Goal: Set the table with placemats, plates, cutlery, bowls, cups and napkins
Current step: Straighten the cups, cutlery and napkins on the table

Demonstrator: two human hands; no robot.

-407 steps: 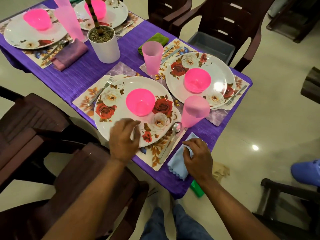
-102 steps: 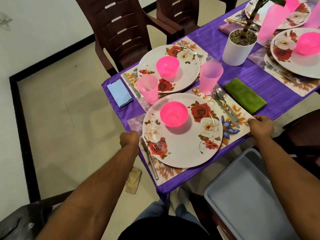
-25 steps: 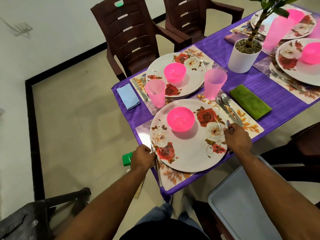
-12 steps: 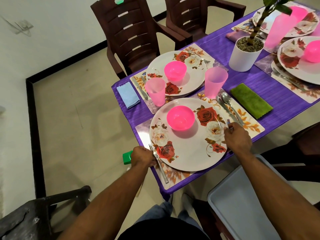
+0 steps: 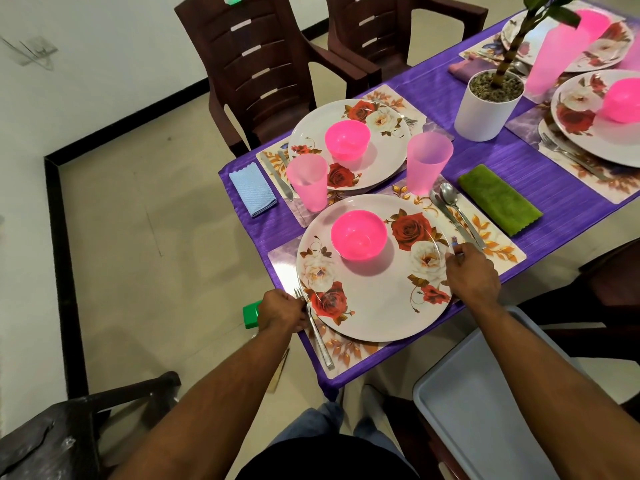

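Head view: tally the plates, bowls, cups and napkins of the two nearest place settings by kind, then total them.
Round white floral plates: 2
Pink plastic bowls: 2
Translucent pink plastic cups: 2
Folded cloth napkins, one blue, one green: 2
Total: 8

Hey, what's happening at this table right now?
A person is setting a purple-clothed table and is working on the nearest place setting. The left hand grips the fork lying at the left edge of the floral plate, while the right hand is at the handles of the knife and spoon on the plate's right. A pink bowl sits on the plate, with a pink cup and green napkin beyond. Other settings look laid.
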